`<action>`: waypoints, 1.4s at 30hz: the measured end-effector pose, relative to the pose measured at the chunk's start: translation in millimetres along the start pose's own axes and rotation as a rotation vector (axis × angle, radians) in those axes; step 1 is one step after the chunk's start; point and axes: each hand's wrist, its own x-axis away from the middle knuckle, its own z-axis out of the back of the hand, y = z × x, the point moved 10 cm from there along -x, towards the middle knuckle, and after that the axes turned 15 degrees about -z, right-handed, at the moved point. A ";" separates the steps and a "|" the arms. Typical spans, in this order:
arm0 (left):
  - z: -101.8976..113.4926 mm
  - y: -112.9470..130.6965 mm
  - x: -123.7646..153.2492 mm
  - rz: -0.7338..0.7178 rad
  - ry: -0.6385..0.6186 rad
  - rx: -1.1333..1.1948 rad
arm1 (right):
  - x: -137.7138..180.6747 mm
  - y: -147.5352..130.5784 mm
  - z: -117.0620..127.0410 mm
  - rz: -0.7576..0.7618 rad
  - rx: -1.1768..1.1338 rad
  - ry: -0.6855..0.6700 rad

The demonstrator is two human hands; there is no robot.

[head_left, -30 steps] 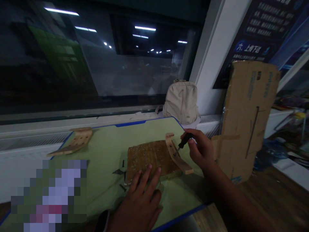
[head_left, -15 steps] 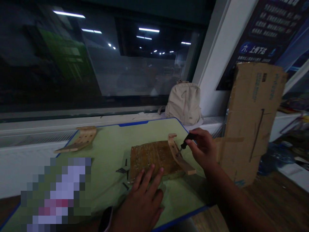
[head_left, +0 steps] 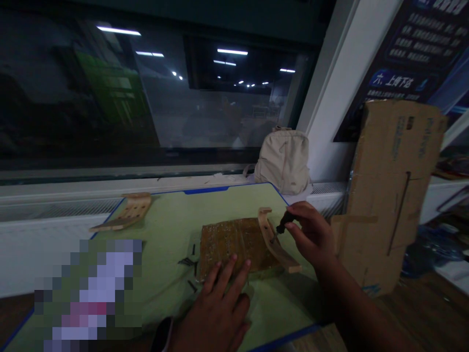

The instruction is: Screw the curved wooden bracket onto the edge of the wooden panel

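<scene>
A brown wooden panel [head_left: 234, 239] with rows of small holes lies flat on a green table [head_left: 168, 230]. My left hand [head_left: 216, 308] rests flat on its near edge, fingers stretched out. A curved pale wooden piece [head_left: 274, 242] stands along the panel's right side. My right hand [head_left: 309, 234] is closed on a small black-handled screwdriver [head_left: 281, 227], and its tip meets the curved piece.
Several dark screws [head_left: 190, 264] lie left of the panel. A second curved wooden piece [head_left: 124, 212] sits at the table's far left. A beige backpack [head_left: 284, 159] stands on the sill, a tall cardboard box [head_left: 392, 190] at the right. A blurred patch covers the near left.
The view has shifted slightly, so everything sits a little more to the right. Both hands keep the same hold on panel and screwdriver.
</scene>
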 end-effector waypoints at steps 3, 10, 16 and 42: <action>-1.0 -1.4 -0.7 -0.005 0.007 0.000 | 0.0 -3.3 -8.1 -0.029 -0.052 -0.078; -2.2 -0.1 1.3 -0.011 0.005 -0.007 | -2.6 6.6 -3.6 -0.101 -0.067 -0.046; -3.9 -0.3 3.8 0.009 0.040 0.022 | 3.7 0.1 3.9 0.021 0.053 -0.005; -8.0 -1.1 3.7 0.011 -0.004 0.032 | 0.3 10.6 16.7 -0.129 -0.067 0.187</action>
